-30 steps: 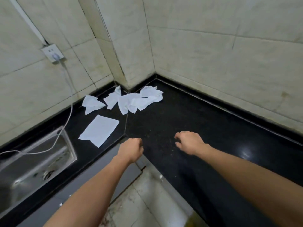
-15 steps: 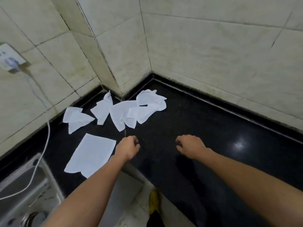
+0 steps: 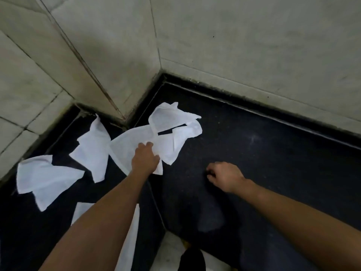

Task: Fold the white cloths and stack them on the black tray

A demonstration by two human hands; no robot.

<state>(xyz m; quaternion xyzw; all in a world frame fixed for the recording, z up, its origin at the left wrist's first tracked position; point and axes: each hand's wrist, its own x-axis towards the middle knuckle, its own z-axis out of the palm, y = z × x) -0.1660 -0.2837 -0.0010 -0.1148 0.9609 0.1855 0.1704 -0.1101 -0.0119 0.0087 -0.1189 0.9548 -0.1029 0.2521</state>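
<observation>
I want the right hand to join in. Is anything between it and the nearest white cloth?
Nothing visible. Only bare black counter lies between the right hand and the nearest white cloth. The left hand rests on the middle cloth beside it.

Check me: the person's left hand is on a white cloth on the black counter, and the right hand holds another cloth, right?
Not quite. In the head view the right hand holds nothing: its fingers are curled over bare black counter, apart from every cloth. The left hand is indeed on a white cloth on the counter.
</observation>
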